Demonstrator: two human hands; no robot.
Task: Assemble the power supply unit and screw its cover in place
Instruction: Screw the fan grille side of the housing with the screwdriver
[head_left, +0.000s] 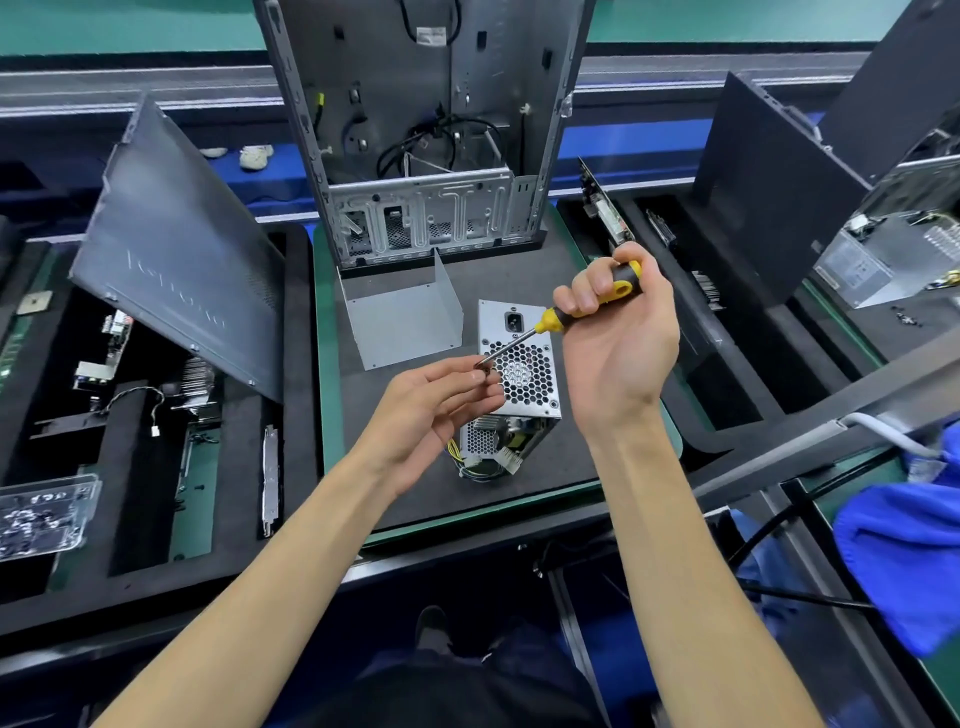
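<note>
Two bare hands meet near the middle of the frame, above the power supply unit (519, 364). The right hand (618, 332) has its fingers wrapped around the yellow and black handle of a screwdriver (566, 317), and the shaft points down and to the left. The left hand (441, 400) pinches a small dark screw (485, 370) between thumb and fingertips, just at the tip of the shaft. I judge the person is setting the screw on the tip, so that it can be carried to its hole with one hand.

The unit stands on the dark mat (571, 457), with its honeycomb fan grille and black mains socket facing up. Its lower side is open: I can see inner parts and a bundle of coloured wires with white connectors. The bent metal cover (400, 322) lies apart, just upper left of the unit, so I think it is not yet fitted and the screwing is still ahead.

Behind, at the upper centre, an empty computer case (426, 130) stands upright. At the left, a grey side panel (182, 270) leans tilted; it has pale letters, maybe a brand name, but I cannot read them with certainty. At the lower left, a clear plastic box (41, 514) holds many small screws, within reach.
</note>
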